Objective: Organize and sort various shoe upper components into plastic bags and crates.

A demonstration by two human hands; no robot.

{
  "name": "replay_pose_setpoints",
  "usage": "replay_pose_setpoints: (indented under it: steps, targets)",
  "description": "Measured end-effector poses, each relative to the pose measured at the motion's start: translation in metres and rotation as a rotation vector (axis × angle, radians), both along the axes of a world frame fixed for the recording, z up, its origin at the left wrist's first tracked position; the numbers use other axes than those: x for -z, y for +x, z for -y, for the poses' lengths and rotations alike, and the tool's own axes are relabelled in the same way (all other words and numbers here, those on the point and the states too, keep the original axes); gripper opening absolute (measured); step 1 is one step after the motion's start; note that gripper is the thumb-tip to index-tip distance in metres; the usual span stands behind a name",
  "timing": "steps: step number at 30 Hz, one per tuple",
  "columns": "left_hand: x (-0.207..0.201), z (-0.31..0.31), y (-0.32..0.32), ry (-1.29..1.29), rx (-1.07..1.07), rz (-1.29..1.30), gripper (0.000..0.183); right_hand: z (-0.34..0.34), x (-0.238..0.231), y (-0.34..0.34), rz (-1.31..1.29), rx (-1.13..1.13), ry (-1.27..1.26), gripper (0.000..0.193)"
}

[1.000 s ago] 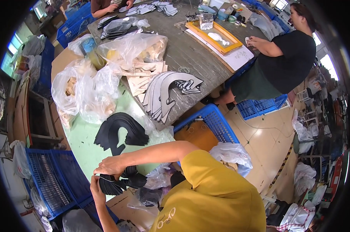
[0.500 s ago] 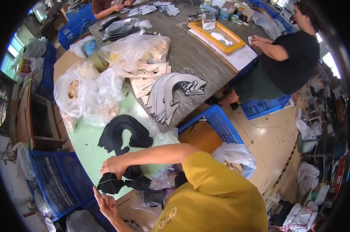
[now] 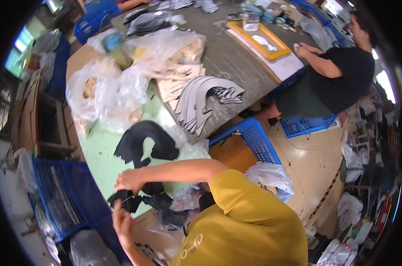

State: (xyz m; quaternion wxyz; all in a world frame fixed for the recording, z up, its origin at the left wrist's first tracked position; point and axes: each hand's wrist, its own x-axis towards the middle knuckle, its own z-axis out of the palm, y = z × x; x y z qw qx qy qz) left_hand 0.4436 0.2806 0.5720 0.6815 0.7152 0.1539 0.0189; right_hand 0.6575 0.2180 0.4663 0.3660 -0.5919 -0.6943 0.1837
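My right hand (image 3: 131, 181) is closed from above on a bundle of black cut pieces (image 3: 129, 202) over the green board's near edge. My left hand (image 3: 123, 224) is just below, slightly blurred, its fingertips drawn together at the bundle's near side. A thin pale band (image 3: 125, 199) runs across the bundle by these fingertips; whether it goes all the way round is hidden. Beyond my right hand, a fanned stack of curved black pieces (image 3: 153, 135) lies on the green board (image 3: 96, 153). More black pieces (image 3: 159, 201) hang beside the bundle.
Grey curved pieces (image 3: 196, 99) lie fanned on the dark table (image 3: 227, 53). Clear plastic bags (image 3: 116, 95) of beige pieces crowd the left. Blue crates stand at left (image 3: 61, 195) and right (image 3: 263, 137). A co-worker in black (image 3: 343, 84) works by a yellow frame (image 3: 272, 54).
My left hand has moved up against the bundle, and its outstretched index finger has drawn in. The pale band now lies across the bundle. My right hand keeps its grip; the view has shifted slightly.
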Motion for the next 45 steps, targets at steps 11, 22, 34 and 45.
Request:
replay_pose_setpoints:
  steps: [11, 22, 34, 45]
  targets:
    - [0.089, -0.006, -0.084, 0.15, -0.372, -0.485, 0.036, -0.011, 0.007, 0.063, -0.34, 0.446, -0.308, 0.074]
    - [0.136, -0.011, 0.047, 0.332, -0.407, -0.234, 0.064, -0.126, -0.014, 0.013, -0.01, 0.072, -0.591, 0.084]
    - [0.155, -0.038, 0.04, 0.173, -0.573, -0.219, 0.044, 0.0, -0.005, -0.015, -0.497, 0.559, -0.173, 0.051]
    - [0.148, 0.005, 0.025, -0.268, -0.622, -0.129, 0.035, 0.048, 0.036, -0.093, -1.354, 0.833, -0.52, 0.05]
